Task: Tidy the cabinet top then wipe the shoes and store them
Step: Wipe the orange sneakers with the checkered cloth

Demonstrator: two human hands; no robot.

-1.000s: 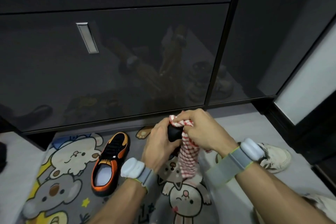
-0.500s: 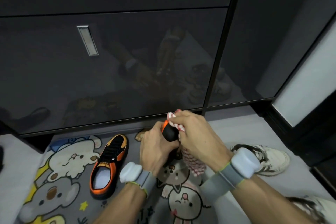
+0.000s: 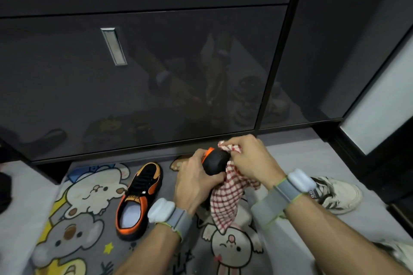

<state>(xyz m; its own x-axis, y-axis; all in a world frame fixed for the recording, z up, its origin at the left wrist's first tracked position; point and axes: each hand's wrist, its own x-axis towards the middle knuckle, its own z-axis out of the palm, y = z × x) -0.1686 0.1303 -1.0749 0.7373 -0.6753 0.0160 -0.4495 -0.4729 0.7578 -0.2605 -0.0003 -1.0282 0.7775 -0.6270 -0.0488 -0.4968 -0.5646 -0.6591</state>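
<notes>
A dark glossy cabinet (image 3: 156,73) fills the far side, with a cartoon mat (image 3: 89,190) on the floor before it. Above the mat's middle, the left hand (image 3: 194,183) clasps a black-and-orange shoe (image 3: 215,161). The right hand (image 3: 250,158) pinches a red-checked cloth (image 3: 225,203) against the shoe's rounded far end. To wipe well, brace the shoe firmly and work round it in short strokes — gathering the hanging tail so it doesn't drag. Its mate (image 3: 138,196) lies on the mat to the left, a white sneaker (image 3: 335,194) to the right.
</notes>
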